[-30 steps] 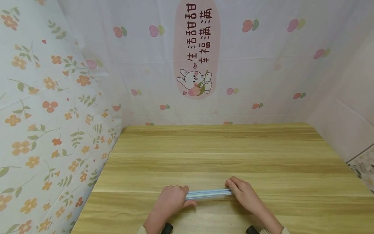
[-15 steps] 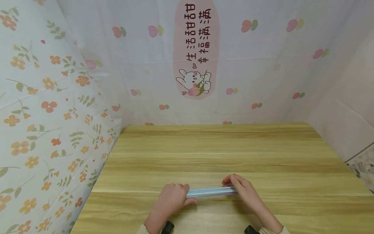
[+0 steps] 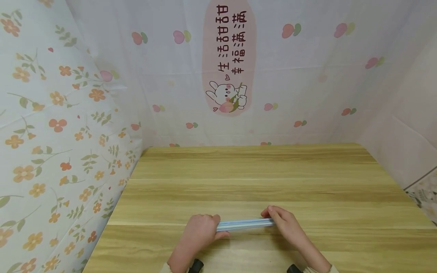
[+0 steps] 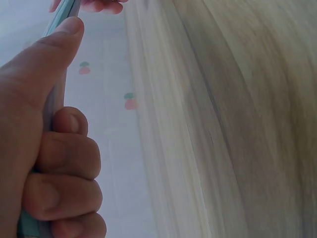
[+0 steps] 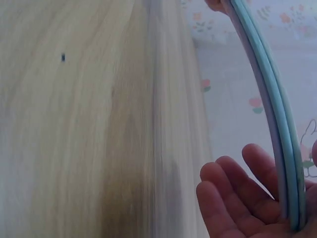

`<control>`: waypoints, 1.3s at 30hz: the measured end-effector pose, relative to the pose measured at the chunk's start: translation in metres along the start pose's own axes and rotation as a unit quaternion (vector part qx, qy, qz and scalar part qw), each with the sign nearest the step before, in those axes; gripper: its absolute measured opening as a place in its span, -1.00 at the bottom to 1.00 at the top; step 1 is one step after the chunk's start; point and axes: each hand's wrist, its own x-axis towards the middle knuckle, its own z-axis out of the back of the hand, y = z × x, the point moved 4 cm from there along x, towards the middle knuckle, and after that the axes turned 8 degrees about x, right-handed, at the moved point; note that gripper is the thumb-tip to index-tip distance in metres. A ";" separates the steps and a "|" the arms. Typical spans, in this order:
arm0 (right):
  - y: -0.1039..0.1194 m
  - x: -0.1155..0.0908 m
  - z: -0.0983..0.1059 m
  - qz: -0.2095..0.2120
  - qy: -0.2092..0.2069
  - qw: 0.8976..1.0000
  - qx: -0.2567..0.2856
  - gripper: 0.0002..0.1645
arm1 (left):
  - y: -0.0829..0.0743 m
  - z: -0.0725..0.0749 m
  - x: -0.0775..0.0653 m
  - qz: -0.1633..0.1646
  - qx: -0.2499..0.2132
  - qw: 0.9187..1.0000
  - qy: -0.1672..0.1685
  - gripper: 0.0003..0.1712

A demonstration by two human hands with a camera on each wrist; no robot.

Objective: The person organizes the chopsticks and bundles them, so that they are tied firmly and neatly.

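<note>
Head cam first: so there's a bundle of thin pastel strips (image 3: 244, 225), mostly blue and whitish from here, running almost level between the two hands above the counter (image 3: 259, 182). Left hand (image 3: 201, 229) has one end in its fist, and the other end disappears behind the right hand (image 3: 285, 223), which is loosely bent. Both wrists have a stubby black piece (image 3: 195, 265) by them, with the cuff of a pale sleeve (image 3: 166, 268) peeking in at the bottom. Behind the counter hangs a white cloth (image 3: 164, 83) with little fruit prints, a bunny and some writing, and on the left there's a flowery cloth (image 3: 102, 151).

Left wrist cam: the fingers (image 4: 69, 153) are wrapped tight around the bundle, thumb stretched up along it. A bit of teal shows below the fist, and the far end goes up to the right hand's fingertips at the top.

Right wrist cam: you can make out lilac, teal and pale green strips side by side, bowing slightly. The end sits against the palm, fingers half bent and a little apart, not clamped around it. The thumb is mostly cut off, so can't tell if it's pressing.
</note>
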 end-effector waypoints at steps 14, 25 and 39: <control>0.002 -0.004 -0.004 -0.036 -0.010 0.993 0.112 -0.53 | -0.004 -0.001 0.003 -0.005 -0.008 0.999 0.039 -0.40; 0.011 -0.007 -0.006 -0.005 0.011 0.994 0.112 -0.55 | -0.003 0.004 0.004 -0.023 0.011 0.999 0.026 -0.41; 0.010 -0.008 -0.008 -0.019 0.004 0.996 0.092 -0.57 | -0.003 0.007 0.005 -0.015 0.028 0.999 0.006 -0.42</control>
